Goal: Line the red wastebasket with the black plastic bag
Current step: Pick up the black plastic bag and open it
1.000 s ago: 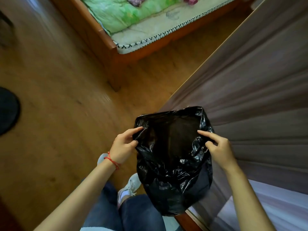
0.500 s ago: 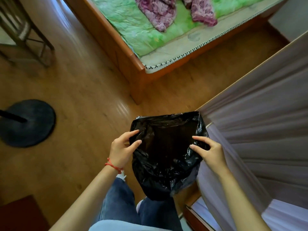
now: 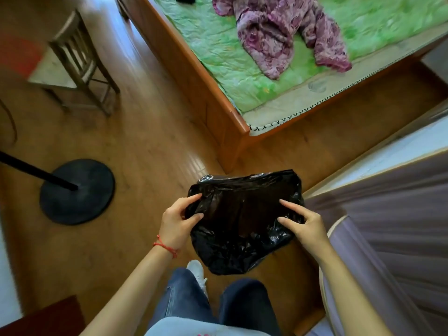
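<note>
I hold the black plastic bag [image 3: 242, 214] in front of me at waist height, above the wooden floor. My left hand [image 3: 175, 221] pinches the bag's left rim and my right hand [image 3: 305, 224] pinches its right rim, so the mouth is spread between them. The bag's crumpled bottom hangs just above my knees. A blurred red shape [image 3: 17, 53] shows at the far left edge behind a chair; I cannot tell whether it is the red wastebasket.
A wooden bed frame [image 3: 218, 105] with a green sheet and a purple blanket [image 3: 278, 32] stands ahead. A wooden chair [image 3: 82, 59] is at the upper left. A black round stand base [image 3: 77, 190] lies left. Grey-purple netting [image 3: 392, 214] hangs on my right.
The view has swung up and left, bringing the bed, the chair and the stand base into sight. Both hands keep their hold on the bag, which now hangs shorter and more bunched.
</note>
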### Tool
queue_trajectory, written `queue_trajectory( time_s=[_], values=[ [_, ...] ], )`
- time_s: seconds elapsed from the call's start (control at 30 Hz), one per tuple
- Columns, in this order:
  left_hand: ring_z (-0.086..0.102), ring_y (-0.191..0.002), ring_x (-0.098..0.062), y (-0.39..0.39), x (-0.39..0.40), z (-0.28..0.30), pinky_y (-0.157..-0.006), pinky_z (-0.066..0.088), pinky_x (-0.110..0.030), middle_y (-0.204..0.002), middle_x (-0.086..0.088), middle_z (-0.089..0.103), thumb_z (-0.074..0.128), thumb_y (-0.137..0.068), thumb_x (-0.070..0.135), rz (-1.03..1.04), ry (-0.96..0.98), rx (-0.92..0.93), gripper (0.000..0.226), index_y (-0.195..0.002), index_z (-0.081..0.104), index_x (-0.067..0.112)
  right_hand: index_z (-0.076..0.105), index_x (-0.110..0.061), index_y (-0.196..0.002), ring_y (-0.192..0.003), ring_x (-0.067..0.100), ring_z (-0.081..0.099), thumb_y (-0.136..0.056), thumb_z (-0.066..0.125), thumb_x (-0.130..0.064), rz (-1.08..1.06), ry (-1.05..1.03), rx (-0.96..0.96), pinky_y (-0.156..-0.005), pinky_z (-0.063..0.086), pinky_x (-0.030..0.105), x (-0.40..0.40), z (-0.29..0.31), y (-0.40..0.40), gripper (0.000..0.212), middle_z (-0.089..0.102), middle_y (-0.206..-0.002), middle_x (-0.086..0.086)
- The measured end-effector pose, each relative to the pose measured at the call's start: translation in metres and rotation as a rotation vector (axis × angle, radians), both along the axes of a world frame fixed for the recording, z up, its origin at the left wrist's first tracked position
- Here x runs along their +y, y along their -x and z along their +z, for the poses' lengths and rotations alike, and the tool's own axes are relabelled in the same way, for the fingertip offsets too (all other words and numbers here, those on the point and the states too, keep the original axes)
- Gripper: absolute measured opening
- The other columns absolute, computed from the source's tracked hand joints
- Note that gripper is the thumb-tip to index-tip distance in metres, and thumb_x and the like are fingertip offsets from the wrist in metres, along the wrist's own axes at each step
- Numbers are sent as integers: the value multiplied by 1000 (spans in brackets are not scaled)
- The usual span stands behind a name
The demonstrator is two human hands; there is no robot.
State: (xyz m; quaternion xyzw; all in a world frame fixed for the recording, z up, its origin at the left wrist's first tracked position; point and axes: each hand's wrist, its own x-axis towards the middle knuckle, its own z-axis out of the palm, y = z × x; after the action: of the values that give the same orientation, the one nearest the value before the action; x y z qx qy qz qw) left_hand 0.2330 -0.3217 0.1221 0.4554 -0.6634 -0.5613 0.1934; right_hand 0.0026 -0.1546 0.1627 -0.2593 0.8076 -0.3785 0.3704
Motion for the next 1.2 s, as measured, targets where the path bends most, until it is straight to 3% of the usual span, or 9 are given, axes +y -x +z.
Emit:
queue_trajectory(
  time_s=[0.1,0.27,0.43,0.6,0.77,0.87,0.93,1.03,1.2],
  values=[
    [56,-101,-6,-6,-17,6,-91,45,-18,-105,5,61,67,-71,-5,13,-38,10,54,-111,56,28,55,-35,-119,-120,8,46,-75,72,-10,69,-16,-33,-96,36,24,-24,0,3,53,55,-125,-4],
    [54,-97,13,-4,-41,16,-82,40,-1,-109,12,57,62,-71,-12,52,-125,31,62,-115,51,31,50,-46,-122,-123,14,48,-71,75,-10,175,-41,-137,-104,41,41,-61,-4,19,68,52,-135,-2],
    [53,-106,-9,8,-70,19,-76,42,-2,-118,-1,56,57,-71,-16,105,-156,5,65,-119,50,27,42,-29,-134,-105,-4,51,-70,73,-2,278,-41,-184,-77,43,4,-107,-7,47,76,49,-127,-7],
    [54,-104,-11,30,-103,28,-68,43,-2,-120,-2,54,60,-69,-16,213,-170,-33,71,-127,46,24,40,-22,-136,-96,-12,47,-71,71,3,363,-22,-227,-68,39,-3,-162,-2,82,76,45,-124,-9],
    [49,-110,-11,56,-133,41,-77,40,-6,-122,2,50,63,-69,-13,289,-140,-85,77,-134,39,19,43,-33,-129,-119,6,44,-67,75,-1,441,-20,-244,-82,39,3,-209,-3,114,77,46,-131,-6],
    [48,-111,-11,69,-149,46,-86,39,-18,-123,2,49,64,-68,-12,319,-121,-104,79,-135,36,19,42,-29,-131,-111,-1,43,-68,75,0,474,-26,-233,-72,36,-5,-235,-2,126,77,44,-127,-9],
    [47,-112,-10,75,-160,47,-85,40,-15,-124,3,48,65,-68,-10,333,-120,-116,80,-136,35,20,43,-26,-132,-101,-8,45,-69,74,1,472,-10,-250,-69,36,-5,-251,-1,132,76,46,-122,-10],
    [48,-111,-9,80,-181,48,-79,38,-4,-124,3,49,65,-68,-10,355,-115,-121,82,-137,33,20,44,-32,-129,-102,-13,46,-68,76,-2,468,-4,-245,-75,40,0,-276,-3,138,75,49,-123,-10],
    [48,-111,-9,81,-230,51,-93,38,-20,-124,2,49,65,-69,-10,399,-104,-111,82,-138,31,19,48,-39,-124,-116,10,52,-65,77,-1,421,17,-252,-102,41,36,-331,-5,139,76,54,-129,-2]
  ],
)
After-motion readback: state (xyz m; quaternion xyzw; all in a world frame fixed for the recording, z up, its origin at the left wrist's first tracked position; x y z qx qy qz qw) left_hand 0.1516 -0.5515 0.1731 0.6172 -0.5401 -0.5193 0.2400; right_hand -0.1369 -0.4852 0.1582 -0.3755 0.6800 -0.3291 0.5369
